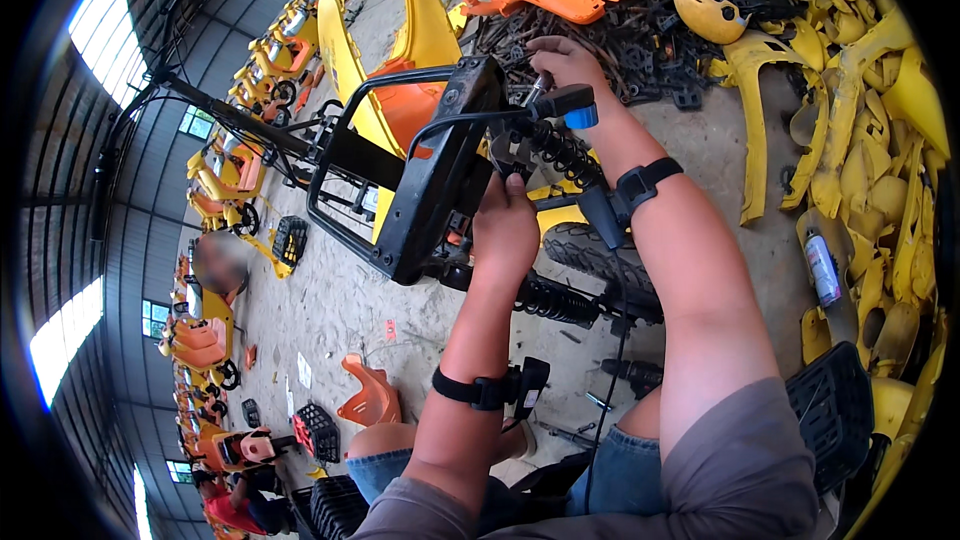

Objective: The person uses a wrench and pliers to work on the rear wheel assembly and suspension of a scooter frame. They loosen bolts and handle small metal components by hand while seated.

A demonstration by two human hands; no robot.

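Note:
In front of me stands a stripped scooter's black metal rear frame (pixel 420 180), with tubular rails, springs and a wheel. My left hand (pixel 505 230) is closed at the frame's near side, its thumb upward beside a grey metal piece (pixel 511 153); its other fingers are hidden, and what they grip is unclear. Beyond the frame, my right hand (pixel 568 62) curls around the upper end of a short, shiny metal tool (pixel 538 90), whose exact kind does not show. A coil-spring shock absorber (pixel 565 160) sits between my hands, and a second shock absorber (pixel 555 302) is below my left hand.
A black tyre (pixel 600 260) lies under the frame. On the floor by my knees are a power drill (pixel 635 375) and an orange plastic panel (pixel 368 392). Yellow body panels (pixel 850 100) heap up at right, dark metal parts (pixel 640 50) ahead. Scooters line the left; a person (pixel 240 505) is lower left.

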